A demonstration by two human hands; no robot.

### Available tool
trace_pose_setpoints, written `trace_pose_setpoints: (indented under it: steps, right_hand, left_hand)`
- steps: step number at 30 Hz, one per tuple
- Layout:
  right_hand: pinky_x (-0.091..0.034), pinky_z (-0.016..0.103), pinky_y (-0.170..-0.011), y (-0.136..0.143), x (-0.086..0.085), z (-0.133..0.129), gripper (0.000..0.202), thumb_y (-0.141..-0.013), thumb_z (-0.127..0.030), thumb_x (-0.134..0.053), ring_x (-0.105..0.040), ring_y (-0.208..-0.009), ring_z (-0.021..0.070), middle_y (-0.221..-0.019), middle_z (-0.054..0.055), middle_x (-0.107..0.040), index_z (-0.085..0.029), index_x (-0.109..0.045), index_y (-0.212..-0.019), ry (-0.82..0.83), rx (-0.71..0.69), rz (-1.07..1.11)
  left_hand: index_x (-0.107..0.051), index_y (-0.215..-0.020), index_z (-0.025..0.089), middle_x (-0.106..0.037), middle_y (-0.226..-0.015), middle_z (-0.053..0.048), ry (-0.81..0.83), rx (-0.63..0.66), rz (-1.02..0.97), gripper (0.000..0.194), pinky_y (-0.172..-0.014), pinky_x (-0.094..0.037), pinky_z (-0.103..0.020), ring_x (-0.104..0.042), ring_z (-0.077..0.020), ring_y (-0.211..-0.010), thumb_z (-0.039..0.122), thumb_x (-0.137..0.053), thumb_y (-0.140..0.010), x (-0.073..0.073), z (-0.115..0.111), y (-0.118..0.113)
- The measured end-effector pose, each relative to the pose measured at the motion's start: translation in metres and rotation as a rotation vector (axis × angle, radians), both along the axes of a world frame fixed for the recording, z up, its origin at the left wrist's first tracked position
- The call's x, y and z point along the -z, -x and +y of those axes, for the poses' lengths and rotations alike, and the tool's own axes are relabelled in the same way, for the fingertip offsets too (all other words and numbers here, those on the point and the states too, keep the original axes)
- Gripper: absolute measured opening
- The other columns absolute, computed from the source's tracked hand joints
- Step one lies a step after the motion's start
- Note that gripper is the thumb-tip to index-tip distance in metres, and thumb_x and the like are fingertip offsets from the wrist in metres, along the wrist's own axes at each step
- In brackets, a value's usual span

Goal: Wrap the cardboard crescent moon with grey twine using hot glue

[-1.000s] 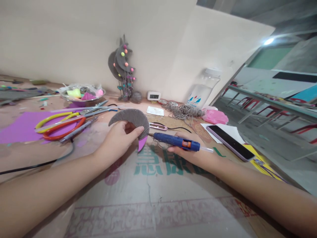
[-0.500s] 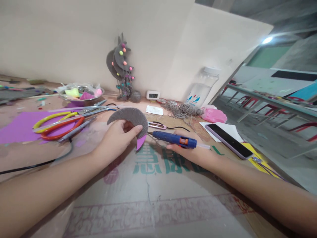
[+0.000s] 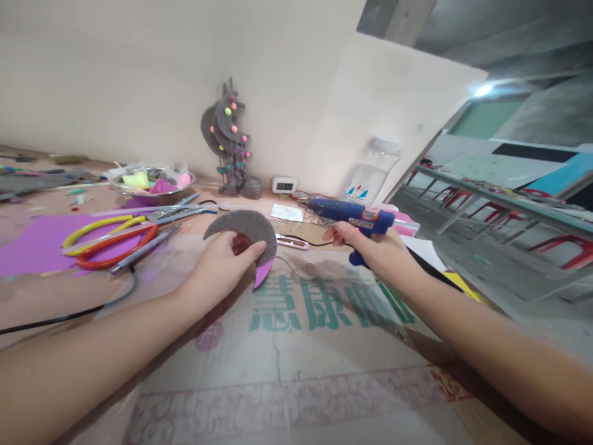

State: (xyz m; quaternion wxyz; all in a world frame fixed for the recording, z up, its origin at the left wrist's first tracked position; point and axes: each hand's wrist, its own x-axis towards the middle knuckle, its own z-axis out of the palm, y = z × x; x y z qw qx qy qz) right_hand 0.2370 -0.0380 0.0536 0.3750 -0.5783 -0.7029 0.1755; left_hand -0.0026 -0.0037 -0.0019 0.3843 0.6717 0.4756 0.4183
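My left hand pinches a crescent between thumb and fingers. Grey yarn covers most of the crescent, while its lower tip is bare purple. A loose strand of yarn trails from it to the right over the table covering. To the right, my right hand is wrapped round a blue glue gun, raised above the table with its nozzle pointing left, apart from the crescent. A clear glue stick sticks out of the gun's back end. Behind the crescent and gun lies a pink cutter.
Scissors lie on purple sheet at left, near a bowl of coloured pieces. Decorated crescents lean on the wall beside a small clock. A bottle stands behind the gun; a phone is partly hidden by my right arm.
My right hand has lifted the glue gun up and to the right, away from the crescent. My left hand still holds the crescent in nearly the same place. The view has shifted slightly.
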Motion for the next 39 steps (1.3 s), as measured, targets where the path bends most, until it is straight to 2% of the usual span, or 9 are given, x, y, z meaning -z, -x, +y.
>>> trace_pose_setpoints:
  steps: [4, 10, 15, 19, 22, 24, 27, 31, 39]
  right_hand:
    - [-0.048, 0.03, -0.071, -0.006, -0.004, 0.044, 0.032, -0.077, -0.045, -0.061, -0.062, -0.08, 0.0196, -0.089, 0.006, -0.069, -0.019, -0.066, -0.096, -0.061, 0.082, -0.092]
    - [-0.046, 0.026, -0.071, -0.019, 0.025, 0.127, 0.03, -0.076, -0.035, -0.063, -0.062, -0.076, 0.016, -0.087, 0.007, -0.07, -0.011, -0.067, -0.095, 0.054, 0.102, -0.212]
    - [-0.045, 0.026, -0.067, -0.03, 0.044, 0.151, 0.033, -0.077, -0.041, -0.062, -0.06, -0.07, 0.017, -0.078, 0.008, -0.068, -0.009, -0.066, -0.085, 0.088, 0.147, -0.279]
    - [-0.046, 0.03, -0.075, -0.04, 0.039, 0.136, 0.037, -0.078, -0.04, -0.061, -0.061, -0.08, 0.0193, -0.09, 0.011, -0.067, -0.009, -0.063, -0.099, 0.059, 0.161, -0.332]
    - [-0.039, 0.037, -0.091, -0.038, 0.03, 0.104, 0.05, -0.079, -0.038, -0.06, -0.054, -0.103, 0.0243, -0.115, 0.016, -0.058, -0.01, -0.051, -0.12, -0.069, 0.2, -0.358]
    - [-0.04, 0.038, -0.091, -0.027, 0.025, 0.075, 0.041, -0.08, -0.035, -0.058, -0.054, -0.103, 0.0236, -0.113, 0.013, -0.059, -0.013, -0.054, -0.114, -0.227, 0.166, -0.316]
    - [-0.048, 0.031, -0.072, 0.005, 0.024, 0.033, 0.023, -0.081, -0.036, -0.056, -0.059, -0.077, 0.0152, -0.096, 0.005, -0.064, -0.019, -0.054, -0.096, -0.027, -0.03, -0.04]
    - [-0.045, 0.021, -0.045, 0.043, 0.036, 0.002, 0.021, -0.081, -0.033, -0.056, -0.054, -0.053, 0.0059, -0.109, 0.004, -0.059, -0.023, -0.039, -0.089, 0.311, -0.278, 0.285]
    - [-0.046, 0.022, -0.058, 0.045, 0.055, 0.004, 0.017, -0.08, -0.026, -0.058, -0.056, -0.062, 0.0083, -0.072, -0.005, -0.057, -0.021, -0.044, -0.089, 0.224, -0.334, 0.204]
  left_hand:
    - [-0.061, -0.075, 0.015, -0.065, -0.066, -0.004, -0.015, 0.034, -0.005, 0.028, -0.06, -0.042, -0.029, -0.06, -0.0199, -0.063, 0.043, -0.057, -0.077, 0.0, 0.002, 0.0]
    - [-0.057, -0.065, 0.016, -0.061, -0.057, -0.002, 0.023, 0.018, 0.019, 0.031, -0.054, -0.039, -0.028, -0.057, -0.0191, -0.056, 0.046, -0.058, -0.075, -0.002, 0.003, -0.001]
    - [-0.056, -0.066, 0.016, -0.061, -0.06, -0.002, 0.011, 0.004, 0.054, 0.034, -0.055, -0.04, -0.028, -0.057, -0.0185, -0.059, 0.048, -0.057, -0.076, -0.001, 0.003, -0.001]
    - [-0.057, -0.068, 0.016, -0.062, -0.062, -0.003, 0.047, -0.004, 0.041, 0.032, -0.054, -0.04, -0.027, -0.058, -0.0183, -0.061, 0.046, -0.058, -0.076, 0.0, 0.003, -0.001]
    - [-0.056, -0.068, 0.016, -0.063, -0.063, -0.004, 0.047, -0.019, 0.045, 0.033, -0.055, -0.04, -0.027, -0.059, -0.0188, -0.062, 0.047, -0.058, -0.076, -0.002, 0.002, 0.0]
    - [-0.058, -0.071, 0.016, -0.064, -0.066, -0.004, 0.038, 0.007, 0.032, 0.032, -0.056, -0.041, -0.027, -0.06, -0.0192, -0.064, 0.047, -0.057, -0.077, -0.003, 0.0, 0.0]
    - [-0.058, -0.07, 0.016, -0.063, -0.063, -0.003, 0.059, 0.002, 0.03, 0.03, -0.056, -0.041, -0.027, -0.06, -0.0183, -0.062, 0.045, -0.057, -0.077, -0.004, -0.002, -0.002]
    - [-0.06, -0.073, 0.016, -0.064, -0.064, -0.003, 0.045, 0.036, 0.018, 0.03, -0.054, -0.041, -0.027, -0.06, -0.0182, -0.061, 0.046, -0.056, -0.077, 0.0, -0.001, -0.002]
    - [-0.063, -0.073, 0.017, -0.066, -0.068, -0.004, 0.025, 0.079, 0.024, 0.023, -0.055, -0.041, -0.027, -0.058, -0.0176, -0.06, 0.039, -0.057, -0.076, -0.001, -0.001, -0.003]
